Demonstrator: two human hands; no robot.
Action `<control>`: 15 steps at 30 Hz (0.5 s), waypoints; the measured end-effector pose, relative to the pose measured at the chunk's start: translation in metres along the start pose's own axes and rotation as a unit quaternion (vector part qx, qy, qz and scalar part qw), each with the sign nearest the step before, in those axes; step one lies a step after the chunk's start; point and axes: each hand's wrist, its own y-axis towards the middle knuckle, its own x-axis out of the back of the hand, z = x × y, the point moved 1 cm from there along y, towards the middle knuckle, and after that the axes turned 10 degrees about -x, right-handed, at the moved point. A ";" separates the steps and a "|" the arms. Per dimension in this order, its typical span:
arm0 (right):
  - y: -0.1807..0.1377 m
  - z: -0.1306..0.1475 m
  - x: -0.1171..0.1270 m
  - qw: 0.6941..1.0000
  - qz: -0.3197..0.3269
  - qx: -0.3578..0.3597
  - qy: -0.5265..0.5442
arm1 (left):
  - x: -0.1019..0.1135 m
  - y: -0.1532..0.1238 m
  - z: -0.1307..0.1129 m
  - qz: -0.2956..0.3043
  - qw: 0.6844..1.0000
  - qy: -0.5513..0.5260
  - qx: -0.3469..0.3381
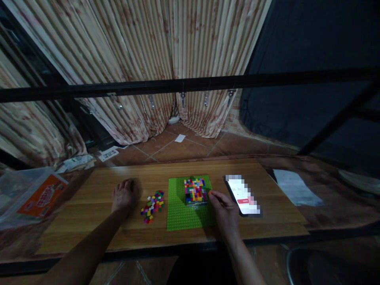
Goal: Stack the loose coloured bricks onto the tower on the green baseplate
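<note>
A block built of many small colourful bricks stands on the green baseplate, towards its far right part. Just right of that block, my right hand is closed in a pinch, with a small orange brick at its fingertips. My left hand rests on the table with its fingers curled in, and no object shows in it. Loose small bricks in several colours lie in a patch between my left hand and the baseplate.
A lit phone lies on the wooden table right of my right hand. Beyond the table's left end stands a clear plastic box with an orange label. A white sheet lies past the right end. A dark bar crosses before the curtains.
</note>
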 end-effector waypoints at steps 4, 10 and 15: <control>0.010 -0.005 -0.010 0.999 0.028 -0.010 -0.014 | -0.001 0.000 0.000 -0.004 1.000 0.003 -0.004; 0.021 -0.014 -0.016 0.998 0.047 -0.033 -0.023 | 0.001 0.000 -0.002 0.002 1.000 0.002 0.003; 0.025 -0.015 -0.018 0.995 0.072 -0.061 -0.018 | 0.002 -0.001 -0.004 0.002 1.000 -0.002 0.003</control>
